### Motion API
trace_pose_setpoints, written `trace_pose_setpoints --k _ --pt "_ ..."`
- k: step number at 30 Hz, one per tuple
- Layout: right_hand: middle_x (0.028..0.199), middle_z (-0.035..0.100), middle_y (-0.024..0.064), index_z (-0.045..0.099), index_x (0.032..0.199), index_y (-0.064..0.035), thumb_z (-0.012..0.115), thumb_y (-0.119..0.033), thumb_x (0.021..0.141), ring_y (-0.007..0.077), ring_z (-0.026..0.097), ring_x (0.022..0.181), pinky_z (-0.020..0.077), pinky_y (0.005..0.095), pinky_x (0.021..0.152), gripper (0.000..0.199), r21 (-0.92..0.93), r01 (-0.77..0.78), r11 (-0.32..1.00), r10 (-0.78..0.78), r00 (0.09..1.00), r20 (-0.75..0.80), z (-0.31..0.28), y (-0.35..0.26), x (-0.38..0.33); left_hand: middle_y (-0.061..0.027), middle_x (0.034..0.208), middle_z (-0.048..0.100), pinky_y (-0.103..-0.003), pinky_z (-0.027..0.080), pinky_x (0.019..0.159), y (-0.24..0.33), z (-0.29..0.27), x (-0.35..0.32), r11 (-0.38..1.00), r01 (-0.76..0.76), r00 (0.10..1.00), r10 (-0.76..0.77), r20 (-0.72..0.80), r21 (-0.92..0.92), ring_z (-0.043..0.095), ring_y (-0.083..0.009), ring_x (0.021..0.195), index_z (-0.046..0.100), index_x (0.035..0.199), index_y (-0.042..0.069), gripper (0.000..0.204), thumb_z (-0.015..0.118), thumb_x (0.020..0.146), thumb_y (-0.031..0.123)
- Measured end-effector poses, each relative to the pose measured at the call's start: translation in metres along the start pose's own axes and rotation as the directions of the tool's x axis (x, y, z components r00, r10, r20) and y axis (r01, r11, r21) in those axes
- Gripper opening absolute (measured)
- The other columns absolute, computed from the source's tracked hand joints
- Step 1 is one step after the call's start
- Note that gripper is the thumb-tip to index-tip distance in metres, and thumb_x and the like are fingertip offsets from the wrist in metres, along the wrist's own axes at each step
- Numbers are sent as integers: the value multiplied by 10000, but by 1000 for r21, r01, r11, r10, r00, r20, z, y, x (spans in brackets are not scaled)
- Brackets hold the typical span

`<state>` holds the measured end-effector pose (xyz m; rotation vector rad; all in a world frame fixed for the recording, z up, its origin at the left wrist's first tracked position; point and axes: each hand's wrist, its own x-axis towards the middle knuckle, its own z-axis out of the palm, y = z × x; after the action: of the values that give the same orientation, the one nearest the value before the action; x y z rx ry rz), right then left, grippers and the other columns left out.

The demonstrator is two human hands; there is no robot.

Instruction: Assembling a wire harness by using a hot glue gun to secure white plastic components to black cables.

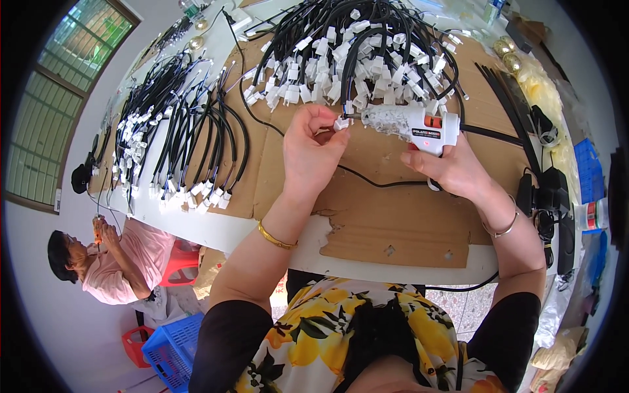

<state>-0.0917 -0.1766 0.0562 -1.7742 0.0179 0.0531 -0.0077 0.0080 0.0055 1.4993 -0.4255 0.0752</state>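
Note:
My left hand (313, 147) pinches a small white plug connector (341, 122) at the end of a black sleeved cable. In my right hand (455, 167) is a white glue gun (427, 128), its handle wrapped by my fingers. The gun's nozzle points left and meets or nearly meets the connector; which of the two I cannot tell. Hardened clear glue covers the front of the gun. Just beyond my hands lies a large heap of black cables with white connectors (321, 46).
Brown cardboard (406, 226) covers much of the white table. More cables (206, 147) lie in bunches at the left. Black tubes (501, 98) and power adapters (553, 190) are on the right. A person in pink (124, 262) sits at the left, near a blue crate (173, 347).

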Motion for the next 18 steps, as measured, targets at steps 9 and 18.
trace_pose_setpoints --k 9,18 --pt "706 494 -17 506 820 -20 633 -18 694 46 447 624 389 203 545 179 15 -17 1000 17 1000 26 -2 1 0 -53 814 565 -197 471 664 1 1 0 999 21 999 -19 31 -50 553 -83 758 445 912 1 291 579 686 -124" --pt "694 483 -42 506 808 -33 632 -29 707 25 418 607 347 194 519 162 55 -37 998 36 999 16 -2 0 -2 -73 840 569 -193 465 677 2 0 0 999 20 999 -18 49 -47 557 -96 781 438 919 -6 294 572 692 -137"
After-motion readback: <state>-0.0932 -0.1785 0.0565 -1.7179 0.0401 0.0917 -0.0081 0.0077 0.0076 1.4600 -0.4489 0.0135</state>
